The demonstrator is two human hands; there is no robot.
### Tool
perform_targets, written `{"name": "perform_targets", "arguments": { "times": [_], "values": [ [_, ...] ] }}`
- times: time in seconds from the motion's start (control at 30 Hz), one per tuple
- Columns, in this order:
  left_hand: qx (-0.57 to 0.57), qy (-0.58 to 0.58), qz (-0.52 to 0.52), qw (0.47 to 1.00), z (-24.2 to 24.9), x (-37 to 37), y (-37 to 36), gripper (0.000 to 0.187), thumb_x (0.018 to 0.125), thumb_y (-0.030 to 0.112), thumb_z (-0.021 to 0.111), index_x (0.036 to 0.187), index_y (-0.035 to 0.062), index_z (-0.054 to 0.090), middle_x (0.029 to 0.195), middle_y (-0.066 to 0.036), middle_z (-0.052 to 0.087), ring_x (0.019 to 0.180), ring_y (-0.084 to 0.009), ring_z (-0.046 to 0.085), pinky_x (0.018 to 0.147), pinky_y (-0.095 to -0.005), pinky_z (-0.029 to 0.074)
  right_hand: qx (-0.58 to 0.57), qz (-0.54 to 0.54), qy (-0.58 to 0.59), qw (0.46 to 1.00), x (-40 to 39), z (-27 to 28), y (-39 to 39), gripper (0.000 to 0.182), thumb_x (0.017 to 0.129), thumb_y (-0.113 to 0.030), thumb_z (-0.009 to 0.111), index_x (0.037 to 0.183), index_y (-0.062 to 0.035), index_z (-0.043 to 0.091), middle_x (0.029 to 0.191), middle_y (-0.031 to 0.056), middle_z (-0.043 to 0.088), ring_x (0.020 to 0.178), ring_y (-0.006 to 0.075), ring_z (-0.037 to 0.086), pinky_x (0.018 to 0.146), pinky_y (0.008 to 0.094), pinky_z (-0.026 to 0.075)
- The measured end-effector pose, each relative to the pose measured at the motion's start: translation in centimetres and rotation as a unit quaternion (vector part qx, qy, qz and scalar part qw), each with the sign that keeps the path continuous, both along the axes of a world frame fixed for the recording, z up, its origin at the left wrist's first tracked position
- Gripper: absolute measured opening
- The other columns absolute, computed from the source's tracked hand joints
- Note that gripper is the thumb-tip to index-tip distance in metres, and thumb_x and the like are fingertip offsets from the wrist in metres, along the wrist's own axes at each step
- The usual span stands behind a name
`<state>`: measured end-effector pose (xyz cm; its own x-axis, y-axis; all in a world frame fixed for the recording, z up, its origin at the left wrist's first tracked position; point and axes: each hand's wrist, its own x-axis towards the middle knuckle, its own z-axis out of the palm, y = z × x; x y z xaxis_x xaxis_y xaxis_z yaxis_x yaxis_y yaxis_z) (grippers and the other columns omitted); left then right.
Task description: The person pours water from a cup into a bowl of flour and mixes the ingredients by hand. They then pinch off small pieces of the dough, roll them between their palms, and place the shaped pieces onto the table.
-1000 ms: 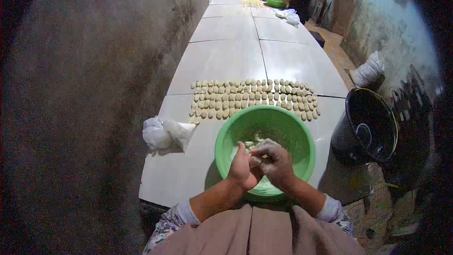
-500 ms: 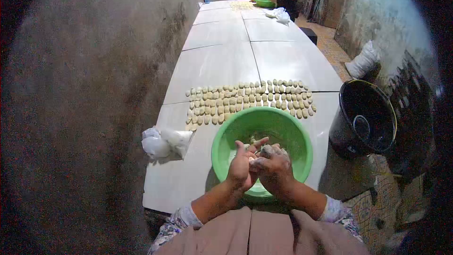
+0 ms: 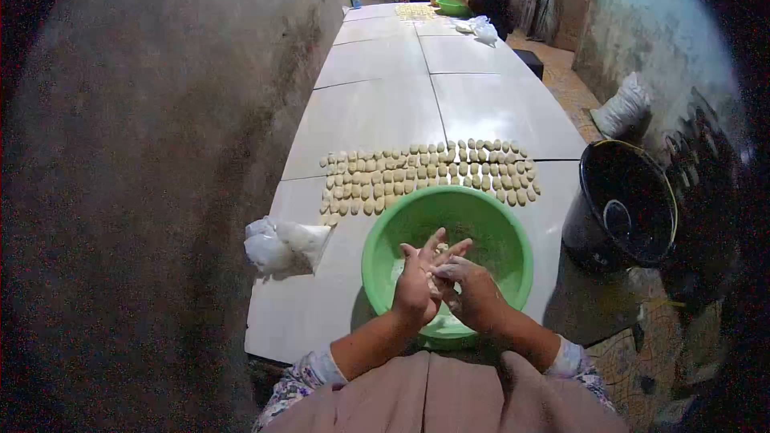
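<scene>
Above the green basin, my left hand is palm up with its fingers spread, and pale dough lies against the palm. My right hand presses its fingertips together onto that dough from the right. Both hands are coated with flour or dough. Inside the basin some pale material shows, partly hidden behind the hands. Just beyond the basin, small oval dough pieces lie in several rows on the white table.
Plastic bags of white powder sit at the table's left edge. A black bucket stands at the right, with a white sack behind it. At the far end a person is beside another green basin.
My right hand has turned over and its fingers now pinch at my left palm. The left fingers have spread upward. The far person has leaned toward the far basin.
</scene>
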<state>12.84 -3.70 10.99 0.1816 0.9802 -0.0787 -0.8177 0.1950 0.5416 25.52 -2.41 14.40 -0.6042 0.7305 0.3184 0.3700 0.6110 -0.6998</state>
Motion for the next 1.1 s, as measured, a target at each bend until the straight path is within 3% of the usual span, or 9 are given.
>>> {"name": "perform_targets", "arguments": {
  "times": [0.1, 0.2, 0.3, 0.43, 0.57, 0.8, 0.93, 1.0, 1.1],
  "values": [
    [0.008, 0.004, 0.027, 1.000, 0.4, 0.5, -0.3, 0.082, 0.082, 0.068, 0.008, 0.138, 0.0082, 0.017, 0.135, -0.023, 0.035, 0.120, -0.0335, 0.041, 0.100, -0.0446, 0.034, -0.109, 0.031, 0.096, 0.989, -0.2, -0.9, 0.3, 0.016, 0.061, 0.003, 0.061, 0.075, -0.0013, 0.053, 0.072, 0.0122, 0.054, 0.066, 0.0290, 0.056, 0.060, 0.0360, 0.045],
    [0.014, 0.001, 0.032, 0.999, 0.6, 0.7, -0.4, 0.085, 0.080, 0.070, 0.008, 0.135, 0.0060, 0.022, 0.134, -0.023, 0.036, 0.121, -0.0329, 0.040, 0.100, -0.0440, 0.033, -0.086, 0.021, 0.023, 0.996, -0.3, 0.1, 0.2, 0.009, 0.065, 0.001, 0.058, 0.073, -0.0006, 0.054, 0.072, 0.0137, 0.055, 0.069, 0.0305, 0.058, 0.061, 0.0378, 0.046],
    [0.023, -0.001, 0.058, 0.998, 0.8, 0.7, -0.5, 0.086, 0.080, 0.070, 0.008, 0.130, 0.0033, 0.032, 0.132, -0.022, 0.039, 0.124, -0.0313, 0.037, 0.102, -0.0425, 0.031, 0.022, -0.017, -0.096, 0.995, -1.0, -0.4, -0.4, 0.009, 0.071, -0.002, 0.056, 0.079, -0.0007, 0.054, 0.082, 0.0164, 0.057, 0.077, 0.0331, 0.059, 0.065, 0.0413, 0.048],
    [-0.019, -0.005, 0.056, 0.998, 1.1, -0.1, -0.2, 0.083, 0.083, 0.066, 0.005, 0.128, 0.0036, 0.033, 0.129, -0.022, 0.043, 0.123, -0.0308, 0.038, 0.102, -0.0417, 0.031, 0.108, 0.001, -0.023, 0.994, -1.3, -0.1, -0.9, 0.021, 0.079, -0.003, 0.053, 0.099, -0.0020, 0.057, 0.090, 0.0179, 0.057, 0.081, 0.0348, 0.058, 0.069, 0.0405, 0.048],
    [-0.043, -0.048, 0.013, 0.998, 0.9, -1.3, 0.0, 0.091, 0.077, 0.072, 0.000, 0.131, 0.0050, 0.032, 0.130, -0.021, 0.043, 0.120, -0.0320, 0.042, 0.100, -0.0434, 0.034, -0.023, 0.111, -0.042, 0.993, 0.3, 0.5, 0.3, 0.033, 0.077, 0.003, 0.055, 0.109, -0.0060, 0.059, 0.098, 0.0167, 0.061, 0.090, 0.0302, 0.060, 0.074, 0.0356, 0.049],
    [-0.032, 0.023, 0.026, 0.999, 1.6, -0.2, -1.1, 0.098, 0.072, 0.077, 0.001, 0.134, 0.0054, 0.027, 0.131, -0.022, 0.040, 0.123, -0.0333, 0.037, 0.100, -0.0437, 0.034, -0.110, -0.006, 0.007, 0.994, -0.5, 1.1, -0.5, 0.022, 0.072, -0.007, 0.060, 0.094, -0.0086, 0.064, 0.087, 0.0160, 0.062, 0.078, 0.0332, 0.062, 0.068, 0.0411, 0.050],
    [-0.046, -0.032, 0.026, 0.998, 0.8, 0.2, -0.8, 0.078, 0.084, 0.065, 0.011, 0.128, 0.0034, 0.028, 0.127, -0.023, 0.043, 0.118, -0.0303, 0.042, 0.099, -0.0410, 0.034, 0.007, 0.063, -0.043, 0.997, -0.7, -1.1, -0.5, 0.012, 0.073, -0.007, 0.057, 0.085, -0.0054, 0.057, 0.079, 0.0139, 0.060, 0.075, 0.0313, 0.062, 0.059, 0.0403, 0.051],
    [-0.033, 0.029, 0.018, 0.999, 0.8, 0.0, -0.8, 0.068, 0.089, 0.058, 0.017, 0.127, 0.0027, 0.028, 0.124, -0.024, 0.044, 0.118, -0.0305, 0.042, 0.099, -0.0424, 0.035, 0.135, 0.048, -0.035, 0.989, -1.3, -1.3, -0.8, 0.021, 0.061, -0.004, 0.062, 0.081, -0.0070, 0.056, 0.075, 0.0128, 0.056, 0.073, 0.0323, 0.058, 0.061, 0.0403, 0.048],
    [-0.017, 0.029, 0.026, 0.999, 0.1, -0.6, -0.7, 0.070, 0.088, 0.060, 0.016, 0.126, 0.0024, 0.030, 0.122, -0.024, 0.046, 0.115, -0.0308, 0.045, 0.096, -0.0412, 0.039, 0.046, 0.075, -0.022, 0.996, -0.4, 0.7, -0.8, 0.026, 0.067, 0.000, 0.061, 0.092, -0.0078, 0.057, 0.085, 0.0137, 0.056, 0.082, 0.0323, 0.058, 0.066, 0.0387, 0.048]
  ]
}}
